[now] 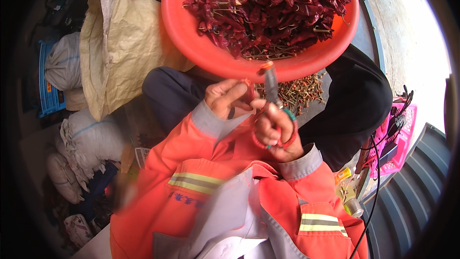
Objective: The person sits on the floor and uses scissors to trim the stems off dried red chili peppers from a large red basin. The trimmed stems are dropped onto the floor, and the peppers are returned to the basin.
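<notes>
My left hand (225,98) pinches a dried red chilli pepper (248,91) between thumb and fingers. My right hand (276,131) is around the red and green wrapped handles of a pair of scissors (272,85). The blades point up and away from me, and a small blurred orange bit (266,65) shows at their tip. Just beyond both hands stands a wide red plastic basin (222,64), heaped with dried red chilli peppers (269,10). Loose stems (273,54) lie at the near side of the heap. Below the rim, cut chilli stems (302,93) form a pile on the ground.
A yellowish woven sack (134,43) leans left of the basin. Stuffed white sacks (91,138) and a blue plastic crate (48,79) lie farther left. On the right are a pink plastic basket (395,144) with black cables, and a grey corrugated sheet (409,187). My bent knees flank the basin.
</notes>
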`<state>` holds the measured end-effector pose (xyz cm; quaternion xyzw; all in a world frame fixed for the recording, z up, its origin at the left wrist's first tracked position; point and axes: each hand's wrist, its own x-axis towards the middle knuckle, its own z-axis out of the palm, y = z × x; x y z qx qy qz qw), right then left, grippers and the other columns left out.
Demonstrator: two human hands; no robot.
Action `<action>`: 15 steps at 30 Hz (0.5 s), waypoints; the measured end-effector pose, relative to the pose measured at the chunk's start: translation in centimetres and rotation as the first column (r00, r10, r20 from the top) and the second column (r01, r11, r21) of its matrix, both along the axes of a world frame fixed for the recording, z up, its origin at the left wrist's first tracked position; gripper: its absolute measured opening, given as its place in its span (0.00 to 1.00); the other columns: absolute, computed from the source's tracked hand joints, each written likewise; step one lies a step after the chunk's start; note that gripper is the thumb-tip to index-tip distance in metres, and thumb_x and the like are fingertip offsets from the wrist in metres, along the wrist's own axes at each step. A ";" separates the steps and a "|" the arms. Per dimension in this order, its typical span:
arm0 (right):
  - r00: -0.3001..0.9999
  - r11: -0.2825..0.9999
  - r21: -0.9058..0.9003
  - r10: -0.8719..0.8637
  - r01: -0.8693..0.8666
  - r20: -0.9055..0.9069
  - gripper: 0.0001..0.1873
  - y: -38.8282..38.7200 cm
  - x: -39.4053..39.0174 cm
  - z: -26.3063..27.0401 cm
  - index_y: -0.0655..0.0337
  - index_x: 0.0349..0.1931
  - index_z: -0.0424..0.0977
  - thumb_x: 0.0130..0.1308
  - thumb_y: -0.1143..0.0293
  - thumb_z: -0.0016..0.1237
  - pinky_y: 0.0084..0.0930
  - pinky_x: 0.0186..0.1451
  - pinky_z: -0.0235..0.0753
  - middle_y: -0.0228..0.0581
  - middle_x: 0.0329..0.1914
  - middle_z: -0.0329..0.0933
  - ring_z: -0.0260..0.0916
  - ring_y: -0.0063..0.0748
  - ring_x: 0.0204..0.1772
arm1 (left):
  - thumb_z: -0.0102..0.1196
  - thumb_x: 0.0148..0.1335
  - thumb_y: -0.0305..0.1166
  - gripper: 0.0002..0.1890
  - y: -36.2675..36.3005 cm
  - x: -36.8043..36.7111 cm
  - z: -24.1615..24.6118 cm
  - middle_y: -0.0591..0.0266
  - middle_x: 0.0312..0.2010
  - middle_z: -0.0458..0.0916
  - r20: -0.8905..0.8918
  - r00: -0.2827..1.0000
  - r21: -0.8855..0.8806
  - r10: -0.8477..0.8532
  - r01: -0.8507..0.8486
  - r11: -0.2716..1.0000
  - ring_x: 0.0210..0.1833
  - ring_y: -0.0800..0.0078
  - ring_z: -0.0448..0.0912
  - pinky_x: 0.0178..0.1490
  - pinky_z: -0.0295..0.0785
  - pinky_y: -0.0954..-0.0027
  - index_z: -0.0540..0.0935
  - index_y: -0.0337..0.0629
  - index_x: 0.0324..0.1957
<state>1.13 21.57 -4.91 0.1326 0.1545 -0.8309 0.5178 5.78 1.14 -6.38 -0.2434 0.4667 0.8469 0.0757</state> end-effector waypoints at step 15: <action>0.991 0.961 -0.275 0.000 0.038 0.136 0.23 1.0 -0.1 -2.1 0.71 0.64 0.69 0.83 0.59 0.37 0.12 0.20 0.62 0.31 0.25 0.71 0.55 0.11 0.17 | 0.65 0.63 0.24 0.14 -3.3 -6.1 0.8 0.71 0.32 0.79 -0.081 0.966 -0.758 -0.246 0.101 0.645 0.35 0.84 0.76 0.42 0.73 0.78 0.85 0.34 0.51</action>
